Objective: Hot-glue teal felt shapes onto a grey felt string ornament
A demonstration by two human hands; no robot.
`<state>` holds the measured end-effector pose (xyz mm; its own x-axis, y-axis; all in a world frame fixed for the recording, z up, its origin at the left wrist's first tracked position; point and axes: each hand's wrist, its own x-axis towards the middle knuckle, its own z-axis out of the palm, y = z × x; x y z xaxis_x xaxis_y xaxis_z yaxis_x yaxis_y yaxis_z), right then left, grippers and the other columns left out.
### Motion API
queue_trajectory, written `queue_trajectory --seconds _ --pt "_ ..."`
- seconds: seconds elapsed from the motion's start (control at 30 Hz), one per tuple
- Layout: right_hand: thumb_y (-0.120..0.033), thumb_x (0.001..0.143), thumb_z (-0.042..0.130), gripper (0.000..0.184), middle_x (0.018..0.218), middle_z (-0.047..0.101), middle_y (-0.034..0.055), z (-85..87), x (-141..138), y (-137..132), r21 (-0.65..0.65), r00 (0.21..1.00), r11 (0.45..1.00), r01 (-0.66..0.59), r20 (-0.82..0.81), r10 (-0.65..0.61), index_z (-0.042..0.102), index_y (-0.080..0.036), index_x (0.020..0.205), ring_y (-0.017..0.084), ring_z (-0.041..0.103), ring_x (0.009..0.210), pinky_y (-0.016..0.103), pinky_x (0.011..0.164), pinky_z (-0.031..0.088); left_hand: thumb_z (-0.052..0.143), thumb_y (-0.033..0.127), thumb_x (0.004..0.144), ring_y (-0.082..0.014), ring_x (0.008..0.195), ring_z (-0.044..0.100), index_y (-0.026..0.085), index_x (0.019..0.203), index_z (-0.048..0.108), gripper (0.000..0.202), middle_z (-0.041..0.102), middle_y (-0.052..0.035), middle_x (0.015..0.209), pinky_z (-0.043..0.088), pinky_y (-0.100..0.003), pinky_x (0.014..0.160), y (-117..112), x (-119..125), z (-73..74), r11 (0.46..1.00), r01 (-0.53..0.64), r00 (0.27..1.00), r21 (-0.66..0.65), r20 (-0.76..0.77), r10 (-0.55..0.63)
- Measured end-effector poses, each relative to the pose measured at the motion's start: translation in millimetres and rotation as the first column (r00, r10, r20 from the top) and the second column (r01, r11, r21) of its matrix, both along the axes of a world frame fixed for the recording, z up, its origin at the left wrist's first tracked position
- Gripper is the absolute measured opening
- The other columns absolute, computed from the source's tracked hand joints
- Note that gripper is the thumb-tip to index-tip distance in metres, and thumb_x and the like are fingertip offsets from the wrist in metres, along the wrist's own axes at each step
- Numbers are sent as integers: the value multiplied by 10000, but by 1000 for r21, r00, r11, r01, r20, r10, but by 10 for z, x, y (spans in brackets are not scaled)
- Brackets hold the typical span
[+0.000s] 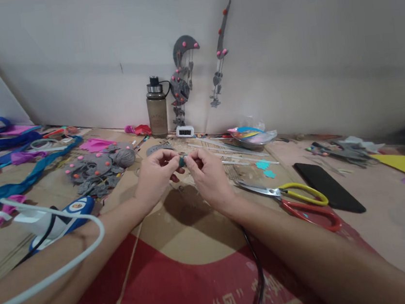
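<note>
My left hand [159,174] and my right hand [207,173] meet above the cardboard in the middle of the view. Between their fingertips is a small dark green piece [181,161], pinched from both sides. It is too small and too covered by fingers to tell its kind. Behind my left hand lies a grey felt piece [158,148]. Scissors [283,191] with one yellow and one red handle rest to the right of my right wrist. Small turquoise cutouts [266,168] lie beyond the scissor blades.
A bottle [157,113] and a small digital clock [185,131] stand by the wall, near hanging grey moon ornaments [185,46]. Left are a pile of grey felt shapes [93,169] and a white cable [96,242] crossing my forearm. A black phone [329,186] lies right.
</note>
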<state>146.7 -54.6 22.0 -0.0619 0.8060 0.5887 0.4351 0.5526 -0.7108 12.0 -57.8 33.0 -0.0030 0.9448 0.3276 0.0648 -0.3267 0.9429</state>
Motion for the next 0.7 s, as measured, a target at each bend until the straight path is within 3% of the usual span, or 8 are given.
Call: queue_trajectory --seconds 0.3,0.7 --pt "-307 845 510 183 703 572 3 17 -14 -19 -32 1000 999 -7 -17 7 551 -187 714 121 485 646 255 624 368 633 354 743 -119 609 592 149 791 584 216 581 -7 703 469 -205 454 21 2 -40 999 32 996 -44 89 -29" --pt "-307 835 520 193 691 565 -1 16 -13 -12 -34 1000 999 19 3 -19 547 -187 687 118 472 639 251 607 353 627 336 736 -103 570 557 156 759 576 188 563 4 650 435 -191 429 5 14 -31 998 39 997 -46 75 -36"
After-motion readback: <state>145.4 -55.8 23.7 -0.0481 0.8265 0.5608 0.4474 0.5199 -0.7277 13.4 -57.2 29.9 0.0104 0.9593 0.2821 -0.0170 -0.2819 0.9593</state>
